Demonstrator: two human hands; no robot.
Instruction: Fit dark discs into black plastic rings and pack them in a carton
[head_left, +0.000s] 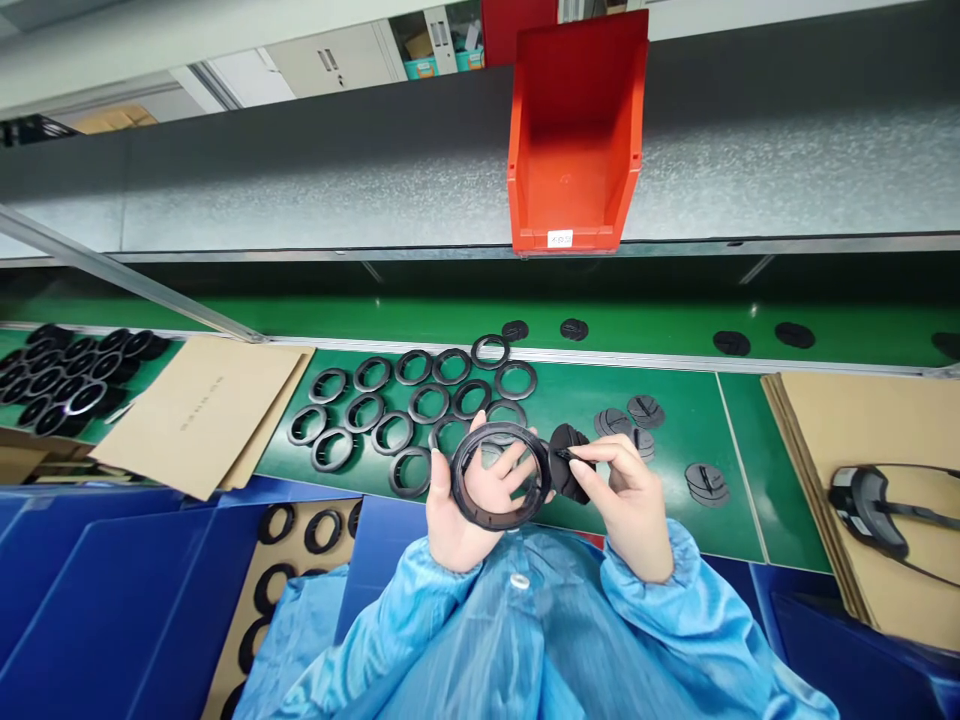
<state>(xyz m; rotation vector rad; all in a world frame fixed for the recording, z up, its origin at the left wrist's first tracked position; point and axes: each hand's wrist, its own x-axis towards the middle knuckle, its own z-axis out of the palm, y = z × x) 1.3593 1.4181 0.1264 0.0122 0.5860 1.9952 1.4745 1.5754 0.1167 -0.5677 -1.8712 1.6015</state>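
My left hand [480,490] grips a large black rubber ring [495,431] upright, with the palm and fingers showing through its opening. My right hand [628,500] pinches a soft black disc [570,465], which is bent over between the fingers, close to the ring. Several thinner black rings [429,403] lie spread on the green mat [660,520] just beyond my hands. Several slotted dark discs [645,411] lie to the right of them. Part of the held disc is hidden by my fingers.
A pile of black rings [71,375] lies at far left beside stacked cardboard sheets [202,415]. Blue plastic sheets [97,600] and a cardboard layer of rings [277,590] sit near me. A red bin [574,130] hangs above. More discs [731,343] lie farther back.
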